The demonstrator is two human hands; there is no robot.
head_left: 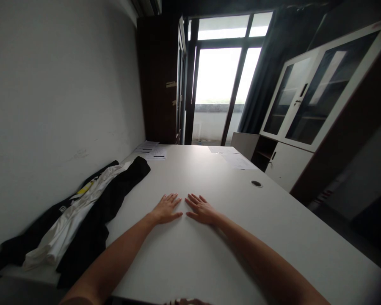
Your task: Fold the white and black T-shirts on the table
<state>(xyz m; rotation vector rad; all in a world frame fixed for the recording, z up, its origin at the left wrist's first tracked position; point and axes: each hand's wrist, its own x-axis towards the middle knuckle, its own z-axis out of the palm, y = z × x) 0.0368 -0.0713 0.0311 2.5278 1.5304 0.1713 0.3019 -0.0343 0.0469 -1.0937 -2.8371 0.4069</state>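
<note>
My left hand (167, 209) lies flat, palm down, on the white table (197, 258), its fingers stretched out. Beside it, a small gap away, my right hand (202, 209) rests the same way with fingers spread. The two thumbs point toward each other without touching. Neither hand holds anything. To the left of my left arm, along the wall, lie a black garment (109, 201), a white garment (73, 222) and another dark garment (28, 241) with a yellow patch.
Printed sheets (155, 151) lie at the table's far left, and more sheets (238, 160) at the far right. A round cable hole (257, 184) is set near the right edge. Beyond stand a dark cabinet (158, 84), a window (219, 76) and a white-framed glass cabinet (317, 97).
</note>
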